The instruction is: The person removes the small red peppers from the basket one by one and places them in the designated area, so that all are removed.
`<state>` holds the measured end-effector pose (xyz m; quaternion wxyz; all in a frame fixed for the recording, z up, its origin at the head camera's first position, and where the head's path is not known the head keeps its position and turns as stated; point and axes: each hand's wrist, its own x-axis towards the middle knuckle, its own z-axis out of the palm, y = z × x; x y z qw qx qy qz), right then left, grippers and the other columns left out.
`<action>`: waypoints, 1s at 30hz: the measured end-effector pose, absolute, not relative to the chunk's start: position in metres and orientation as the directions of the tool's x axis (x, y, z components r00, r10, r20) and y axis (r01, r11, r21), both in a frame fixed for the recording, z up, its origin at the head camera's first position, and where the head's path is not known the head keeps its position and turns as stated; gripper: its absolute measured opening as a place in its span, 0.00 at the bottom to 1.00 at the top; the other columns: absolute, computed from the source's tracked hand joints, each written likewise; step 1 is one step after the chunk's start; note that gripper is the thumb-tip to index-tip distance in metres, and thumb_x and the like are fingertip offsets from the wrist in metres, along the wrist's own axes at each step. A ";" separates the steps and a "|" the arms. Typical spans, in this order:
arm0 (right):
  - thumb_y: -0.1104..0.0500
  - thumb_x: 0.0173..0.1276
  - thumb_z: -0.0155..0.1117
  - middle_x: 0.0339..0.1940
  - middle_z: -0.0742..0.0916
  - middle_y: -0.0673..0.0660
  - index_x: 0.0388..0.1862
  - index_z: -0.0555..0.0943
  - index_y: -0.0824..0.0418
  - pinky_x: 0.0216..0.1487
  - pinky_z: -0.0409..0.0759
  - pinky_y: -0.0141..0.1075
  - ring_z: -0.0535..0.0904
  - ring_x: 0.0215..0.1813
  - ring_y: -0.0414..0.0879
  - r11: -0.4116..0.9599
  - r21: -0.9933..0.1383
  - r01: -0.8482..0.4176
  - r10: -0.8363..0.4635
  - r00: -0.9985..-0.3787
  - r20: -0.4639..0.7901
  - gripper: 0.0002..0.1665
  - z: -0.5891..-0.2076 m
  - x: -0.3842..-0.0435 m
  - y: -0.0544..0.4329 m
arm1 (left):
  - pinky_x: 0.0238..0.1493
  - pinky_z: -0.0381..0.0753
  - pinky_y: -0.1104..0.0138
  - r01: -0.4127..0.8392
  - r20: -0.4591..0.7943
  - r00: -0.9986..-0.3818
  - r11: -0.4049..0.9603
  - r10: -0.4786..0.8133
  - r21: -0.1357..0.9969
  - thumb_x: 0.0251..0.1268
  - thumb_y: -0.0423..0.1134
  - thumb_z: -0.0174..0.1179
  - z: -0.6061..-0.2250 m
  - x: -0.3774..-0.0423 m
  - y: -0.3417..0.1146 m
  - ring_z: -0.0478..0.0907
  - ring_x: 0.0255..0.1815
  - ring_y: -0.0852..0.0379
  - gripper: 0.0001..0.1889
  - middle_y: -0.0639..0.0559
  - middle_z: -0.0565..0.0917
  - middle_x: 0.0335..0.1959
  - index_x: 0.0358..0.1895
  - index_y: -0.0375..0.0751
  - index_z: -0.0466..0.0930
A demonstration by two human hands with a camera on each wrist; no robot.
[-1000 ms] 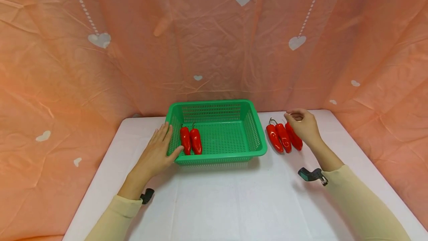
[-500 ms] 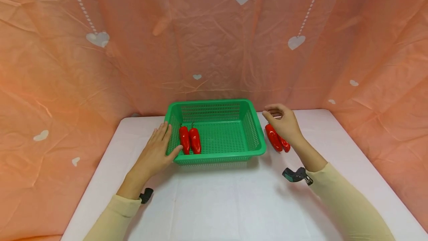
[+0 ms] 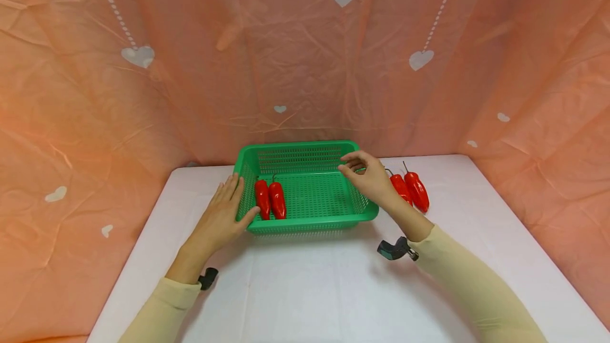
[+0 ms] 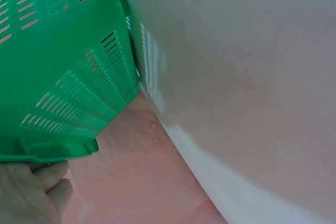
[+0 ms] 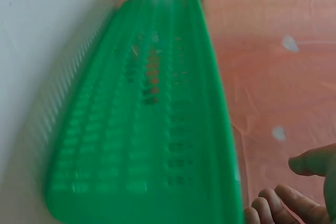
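Note:
A green plastic basket stands on the white-covered table. Two red peppers lie side by side at its left end. My left hand rests on the basket's left rim, fingers straight and thumb spread over the near corner; in the left wrist view its fingertips show at the rim. Over the basket's right rim hovers my right hand, thumb and fingers apart, nothing between them, as the right wrist view also shows. More red peppers lie on the table right of the basket, partly hidden behind that hand.
An orange cloth with white hearts hangs behind and beside the table. Dark wrist mounts stick out at both sleeves. The basket's far side stands close to the back cloth.
My right hand has moved left from above the rightmost pepper, across the others, to the basket's right rim. The left hand, basket and peppers have stayed in place.

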<state>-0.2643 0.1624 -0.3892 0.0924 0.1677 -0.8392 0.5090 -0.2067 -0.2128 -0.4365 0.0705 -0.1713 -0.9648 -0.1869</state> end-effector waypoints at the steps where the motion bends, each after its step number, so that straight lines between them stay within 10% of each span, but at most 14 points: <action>1: 0.61 0.76 0.72 0.46 0.89 0.64 0.57 0.85 0.68 0.56 0.84 0.45 0.85 0.50 0.57 0.423 -0.824 -0.376 -0.198 -0.926 0.321 0.16 -0.390 -0.265 0.158 | 0.88 0.42 0.42 0.355 0.199 -0.932 0.872 0.303 0.337 0.81 0.62 0.55 -0.436 -0.207 -0.213 0.42 0.89 0.32 0.50 0.31 0.47 0.88 0.85 0.25 0.48; 30: 0.55 0.78 0.71 0.49 0.89 0.60 0.61 0.84 0.63 0.51 0.86 0.44 0.84 0.51 0.53 0.489 -0.807 -0.330 -0.380 -0.914 0.144 0.19 -0.402 -0.274 0.075 | 0.88 0.40 0.44 0.355 0.190 -0.933 0.875 0.307 0.330 0.81 0.61 0.55 -0.438 -0.209 -0.214 0.42 0.89 0.32 0.51 0.31 0.46 0.88 0.85 0.24 0.46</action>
